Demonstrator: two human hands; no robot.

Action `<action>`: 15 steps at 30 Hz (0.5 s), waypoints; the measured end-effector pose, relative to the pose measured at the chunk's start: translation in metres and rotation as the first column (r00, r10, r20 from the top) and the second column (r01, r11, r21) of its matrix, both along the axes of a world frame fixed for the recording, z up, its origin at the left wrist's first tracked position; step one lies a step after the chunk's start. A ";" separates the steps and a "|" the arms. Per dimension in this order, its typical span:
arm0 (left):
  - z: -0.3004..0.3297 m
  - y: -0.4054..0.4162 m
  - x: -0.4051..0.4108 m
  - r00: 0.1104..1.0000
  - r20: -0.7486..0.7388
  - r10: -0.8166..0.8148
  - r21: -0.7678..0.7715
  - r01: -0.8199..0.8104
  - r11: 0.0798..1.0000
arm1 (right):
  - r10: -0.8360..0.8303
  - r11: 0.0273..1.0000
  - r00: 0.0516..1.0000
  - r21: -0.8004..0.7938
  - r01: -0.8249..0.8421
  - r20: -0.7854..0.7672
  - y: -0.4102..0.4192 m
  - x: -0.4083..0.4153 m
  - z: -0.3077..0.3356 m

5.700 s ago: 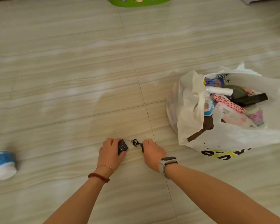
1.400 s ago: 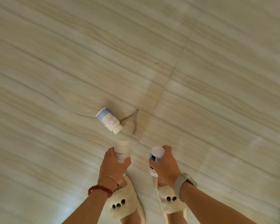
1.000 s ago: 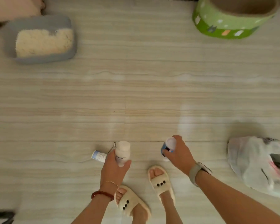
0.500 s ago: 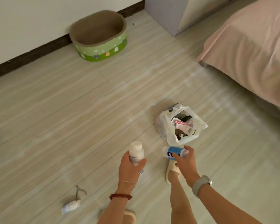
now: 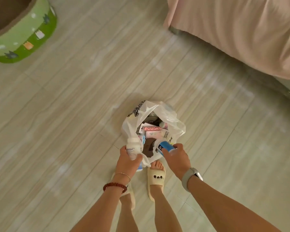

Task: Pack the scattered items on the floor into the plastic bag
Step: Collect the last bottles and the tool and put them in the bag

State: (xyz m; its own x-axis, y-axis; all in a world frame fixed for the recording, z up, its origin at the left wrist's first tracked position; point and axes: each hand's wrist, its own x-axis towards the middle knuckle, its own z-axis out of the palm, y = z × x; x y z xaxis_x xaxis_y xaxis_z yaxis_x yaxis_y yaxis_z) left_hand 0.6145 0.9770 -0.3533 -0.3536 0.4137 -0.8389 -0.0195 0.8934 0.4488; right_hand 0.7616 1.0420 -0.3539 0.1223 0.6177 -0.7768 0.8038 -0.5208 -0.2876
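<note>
Floor-set plastic bag point(image 5: 132, 129) lies just beyond both bottle-gripping hands.

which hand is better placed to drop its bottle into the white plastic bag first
Probably the right hand: its blue-labelled bottle already tilts toward the white plastic bag opening. The left hand holds its white bottle upright at the bag's left edge.

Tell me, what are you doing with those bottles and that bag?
A person stands over a plastic bag on the floor, tidying things into it. The left hand holds a white bottle at the bag's opening, and the right hand holds a blue-labelled bottle tipped toward it. Neither is inside yet. The bag already holds several other packets and tubes.
</note>
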 end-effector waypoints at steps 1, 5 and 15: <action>-0.023 0.009 0.003 0.999 0.006 -0.054 -0.019 0.054 0.998 | 0.027 0.999 0.999 0.018 -0.027 0.021 0.004 0.001 -0.020; -0.110 0.039 0.016 0.938 0.018 -0.345 -0.111 0.345 0.932 | 0.085 0.996 0.990 0.013 -0.087 0.110 0.012 0.004 -0.101; -0.194 0.065 0.050 0.950 0.027 -0.312 -0.025 0.313 0.950 | -0.326 0.944 0.944 0.026 0.328 -0.053 0.002 -0.009 -0.188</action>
